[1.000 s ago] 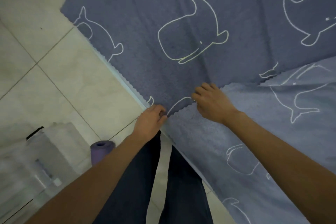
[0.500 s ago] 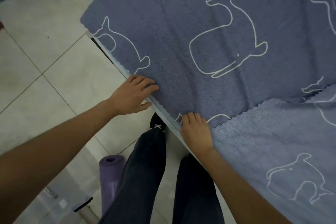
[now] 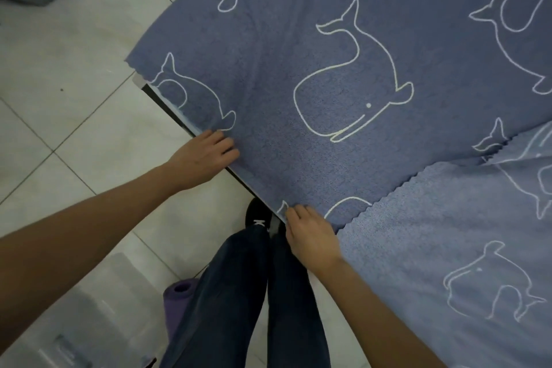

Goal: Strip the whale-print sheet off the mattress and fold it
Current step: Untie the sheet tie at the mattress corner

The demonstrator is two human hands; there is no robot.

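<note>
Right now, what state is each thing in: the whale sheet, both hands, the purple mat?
whale-print sheet: spread flat, its darker layer lying over the lighter one.
left hand: fingers nearly straight, resting on the sheet's edge.
right hand: fingers curled at the sheet's edge; whether they pinch it is hidden.
purple mat: rolled up, on the floor.

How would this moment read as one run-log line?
stage: sheet partly folded | left hand: fingers rest on whale-print sheet edge | right hand: grips sheet edge nearer the body
</note>
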